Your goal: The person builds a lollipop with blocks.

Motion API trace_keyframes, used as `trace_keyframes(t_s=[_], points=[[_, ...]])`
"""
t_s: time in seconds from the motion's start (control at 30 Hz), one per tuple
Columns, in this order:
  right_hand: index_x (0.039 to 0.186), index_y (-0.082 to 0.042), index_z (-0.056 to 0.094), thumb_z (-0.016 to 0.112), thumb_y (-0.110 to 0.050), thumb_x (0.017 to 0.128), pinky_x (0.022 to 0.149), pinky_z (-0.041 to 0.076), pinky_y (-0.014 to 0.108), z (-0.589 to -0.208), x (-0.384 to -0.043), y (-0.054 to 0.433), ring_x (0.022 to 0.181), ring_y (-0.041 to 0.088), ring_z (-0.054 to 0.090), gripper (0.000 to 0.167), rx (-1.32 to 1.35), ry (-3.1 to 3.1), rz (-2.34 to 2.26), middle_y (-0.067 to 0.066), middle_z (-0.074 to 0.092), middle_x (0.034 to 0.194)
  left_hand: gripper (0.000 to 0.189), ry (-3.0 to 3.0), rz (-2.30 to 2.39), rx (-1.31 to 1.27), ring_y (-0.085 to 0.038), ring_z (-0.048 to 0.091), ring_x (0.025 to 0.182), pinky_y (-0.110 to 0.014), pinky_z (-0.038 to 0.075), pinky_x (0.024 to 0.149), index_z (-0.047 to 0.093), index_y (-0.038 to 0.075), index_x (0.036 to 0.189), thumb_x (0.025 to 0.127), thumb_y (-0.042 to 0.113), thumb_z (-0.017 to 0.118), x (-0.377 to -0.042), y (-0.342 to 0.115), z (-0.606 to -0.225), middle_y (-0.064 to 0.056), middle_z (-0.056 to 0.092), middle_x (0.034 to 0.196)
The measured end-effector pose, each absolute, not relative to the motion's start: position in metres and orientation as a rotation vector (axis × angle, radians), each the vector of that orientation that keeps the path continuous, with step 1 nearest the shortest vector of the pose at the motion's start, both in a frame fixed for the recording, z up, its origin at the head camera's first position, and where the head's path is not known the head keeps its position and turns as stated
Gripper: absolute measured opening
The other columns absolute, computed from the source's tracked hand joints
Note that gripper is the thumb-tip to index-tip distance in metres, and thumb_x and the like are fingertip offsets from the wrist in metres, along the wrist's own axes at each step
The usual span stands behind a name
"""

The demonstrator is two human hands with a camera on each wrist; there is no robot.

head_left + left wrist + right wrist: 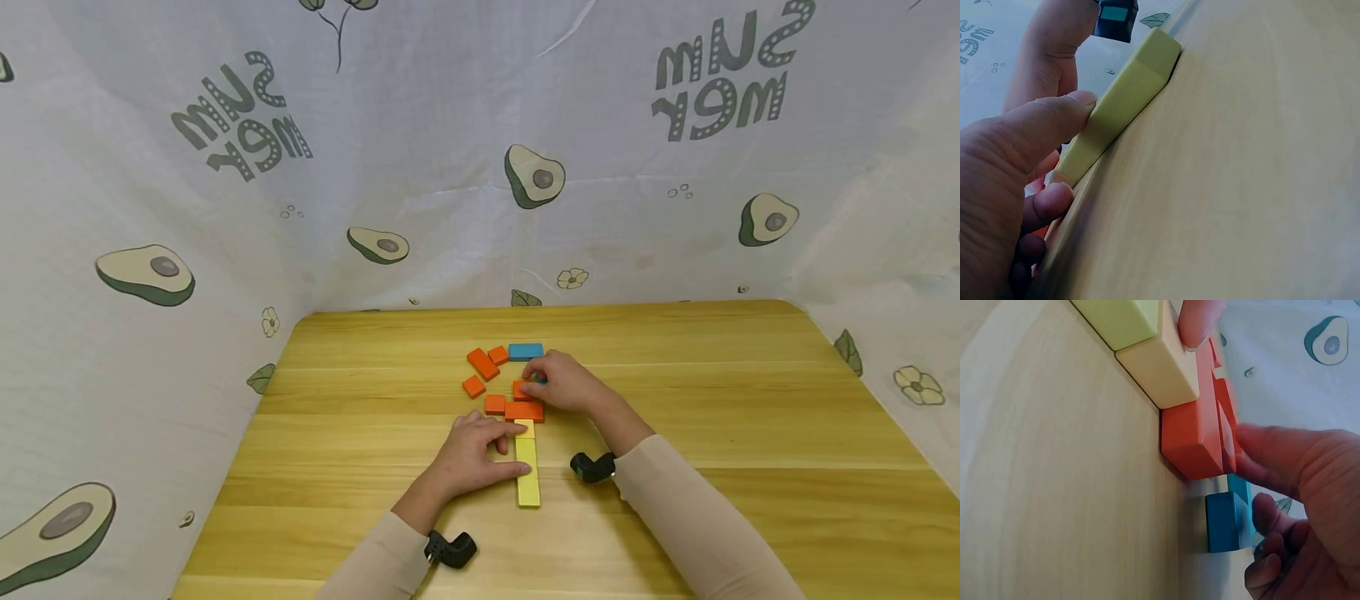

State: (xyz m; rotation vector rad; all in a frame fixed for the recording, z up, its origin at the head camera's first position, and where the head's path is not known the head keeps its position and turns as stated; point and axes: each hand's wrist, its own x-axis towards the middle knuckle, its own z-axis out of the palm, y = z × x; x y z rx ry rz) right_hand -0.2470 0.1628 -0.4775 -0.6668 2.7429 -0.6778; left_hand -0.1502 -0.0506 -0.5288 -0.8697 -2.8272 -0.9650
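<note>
In the head view my left hand (474, 451) lies beside a line of yellow blocks. Its thumb touches the long yellow block (528, 487), and its index fingertip presses the small pale-yellow block (1063, 177) at the far end. My right hand (566, 382) pinches a small orange block (518, 390) between thumb and index finger, just beyond the orange bar (525, 412) that adjoins the pale-yellow block. Under the right hand's curled lower fingers stands a blue block (1227, 522), mostly hidden in the head view.
Left of the right hand lie a small orange block (495, 405), another orange block (474, 387), a slanted orange bar (483, 364) and an orange cube (498, 356). A blue bar (526, 352) lies farthest back. Printed cloth (450, 167) hangs behind the wooden table (360, 400).
</note>
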Motion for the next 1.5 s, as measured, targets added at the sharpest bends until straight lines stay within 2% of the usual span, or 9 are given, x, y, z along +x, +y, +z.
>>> trace_keyframes(t_s=[0.33,0.67,1.5], points=[[0.102,-0.018,0.075,0.071,-0.030,0.096,0.085,0.040,0.040,-0.4821,-0.2470,0.1561,0.096,0.027,0.049,0.014,-0.721,2.768,-0.661,0.007,0.061,0.102,0.053,-2.831,-0.985,-0.862,-0.003,0.040,0.079,-0.025,0.031,0.081,0.072,0.028,0.129,0.082,0.050,0.083,-0.1486,-0.0501,-0.5263,0.016,0.059,0.080],[0.103,-0.018,0.074,0.071,-0.031,0.097,0.077,0.038,0.035,-0.4815,-0.2458,0.1536,0.093,0.026,0.045,0.015,-0.713,2.750,-0.683,0.007,0.058,0.101,0.052,-2.817,-1.010,-0.869,-0.002,0.040,0.079,-0.026,0.031,0.082,0.072,0.027,0.128,0.082,0.050,0.083,-0.1485,-0.0504,-0.5269,0.016,0.058,0.079],[0.104,-0.017,0.074,0.071,-0.031,0.097,0.077,0.037,0.034,-0.4802,-0.2470,0.1552,0.092,0.024,0.044,0.016,-0.742,2.728,-0.697,0.006,0.058,0.099,0.051,-2.839,-0.982,-0.850,-0.002,0.039,0.079,-0.024,0.029,0.081,0.072,0.028,0.128,0.082,0.050,0.083,-0.1485,-0.0494,-0.5254,0.017,0.058,0.081]])
